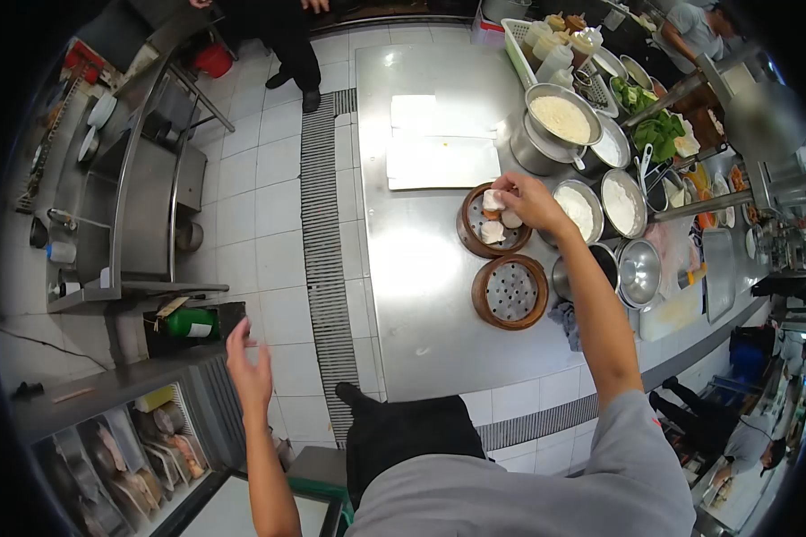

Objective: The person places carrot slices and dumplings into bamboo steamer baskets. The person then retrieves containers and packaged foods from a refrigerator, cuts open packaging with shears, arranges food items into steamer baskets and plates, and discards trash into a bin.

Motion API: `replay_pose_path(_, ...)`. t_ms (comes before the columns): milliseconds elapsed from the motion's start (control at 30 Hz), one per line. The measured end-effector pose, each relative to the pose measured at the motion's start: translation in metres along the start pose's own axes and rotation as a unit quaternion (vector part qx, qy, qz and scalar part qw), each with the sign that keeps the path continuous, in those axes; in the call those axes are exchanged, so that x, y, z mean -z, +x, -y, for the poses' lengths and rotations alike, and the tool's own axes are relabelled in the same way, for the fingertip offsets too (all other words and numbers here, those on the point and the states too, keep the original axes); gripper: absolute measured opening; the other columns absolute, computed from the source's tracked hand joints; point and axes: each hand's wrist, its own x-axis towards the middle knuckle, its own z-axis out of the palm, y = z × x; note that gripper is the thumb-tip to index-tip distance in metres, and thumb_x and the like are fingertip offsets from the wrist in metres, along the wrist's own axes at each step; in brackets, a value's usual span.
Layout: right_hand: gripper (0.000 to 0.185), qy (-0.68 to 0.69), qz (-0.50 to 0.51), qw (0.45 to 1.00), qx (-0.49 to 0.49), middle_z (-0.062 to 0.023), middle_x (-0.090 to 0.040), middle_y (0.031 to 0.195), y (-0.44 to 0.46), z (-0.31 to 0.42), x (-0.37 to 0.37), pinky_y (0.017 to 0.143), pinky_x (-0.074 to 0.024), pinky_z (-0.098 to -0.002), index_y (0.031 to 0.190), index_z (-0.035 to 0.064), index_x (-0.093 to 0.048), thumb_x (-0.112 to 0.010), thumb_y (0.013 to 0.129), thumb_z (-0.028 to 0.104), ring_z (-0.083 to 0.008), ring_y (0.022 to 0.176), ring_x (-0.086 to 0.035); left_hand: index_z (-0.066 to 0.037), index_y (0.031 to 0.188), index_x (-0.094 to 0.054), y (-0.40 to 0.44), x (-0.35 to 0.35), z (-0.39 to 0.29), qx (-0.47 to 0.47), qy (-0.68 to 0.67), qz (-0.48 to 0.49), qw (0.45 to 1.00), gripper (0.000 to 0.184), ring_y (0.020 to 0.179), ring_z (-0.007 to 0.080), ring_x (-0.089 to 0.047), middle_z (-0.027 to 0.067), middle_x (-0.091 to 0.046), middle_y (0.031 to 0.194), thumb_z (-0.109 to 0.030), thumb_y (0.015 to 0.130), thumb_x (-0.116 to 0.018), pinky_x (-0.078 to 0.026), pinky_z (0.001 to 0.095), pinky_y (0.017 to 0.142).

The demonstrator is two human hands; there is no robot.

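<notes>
My right hand (530,204) is over a round bamboo steamer basket (468,240) on the steel table, its fingers pinched at a small white piece of food (493,199). Inside that basket, another white piece (493,233) lies on the perforated liner, and a pale round one sits partly under my fingers. A second steamer basket (479,302) stands just below it, with only its perforated liner showing inside. My left hand (249,369) is held out over the floor at the left, fingers apart, holding nothing.
White trays (443,163) lie on the steel table (421,295). Bowls of white powder (575,210), a bowl of pale grains (560,118) and squeeze bottles (557,61) line its right side. An open drawer of food (143,447) is at lower left. A person (282,45) stands beyond.
</notes>
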Motion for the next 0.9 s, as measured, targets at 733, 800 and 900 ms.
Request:
replay_pose_path(733, 0.052, -0.197, -0.212, 0.916, 0.279, -0.0166, -0.066, 0.114, 0.036, 0.191, -0.031, 0.090, -0.0493, -0.0418, 0.135, 0.0096, -0.058, -0.059, 0.098, 0.046, -0.0333, 0.104, -0.062, -0.004, 0.124, -0.059, -0.165, 0.611, -0.016, -0.065, 0.426, -0.519, 0.738, 0.044, 0.080, 0.0209, -0.057, 0.0135, -0.057, 0.119, -0.008, 0.081, -0.068, -0.050, 0.0322, 0.078)
replay_pose_path(800, 0.043, -0.137, -0.219, 0.907, 0.333, -0.0164, -0.064, 0.118, 0.048, 0.246, -0.070, 0.092, -0.0473, -0.0405, 0.133, 0.0055, -0.057, -0.061, 0.095, 0.026, -0.0308, 0.104, -0.060, -0.006, 0.125, -0.060, -0.171, 0.698, -0.025, -0.053, 0.431, -0.562, 0.704, 0.042, 0.082, 0.0258, -0.059, 0.0157, -0.059, 0.113, -0.016, 0.085, -0.066, -0.051, 0.0375, 0.079)
replay_pose_path(900, 0.040, -0.097, -0.233, 0.879, 0.406, -0.0159, -0.064, 0.119, 0.029, 0.334, -0.125, 0.095, -0.0440, -0.0399, 0.131, 0.0016, -0.057, -0.065, 0.092, 0.005, -0.0284, 0.102, -0.059, -0.011, 0.127, -0.061, -0.185, 0.830, -0.015, 0.011, 0.590, -0.551, 0.591, 0.040, 0.097, 0.0356, -0.064, 0.0153, -0.061, 0.120, -0.022, 0.089, -0.061, -0.052, 0.0453, 0.086)
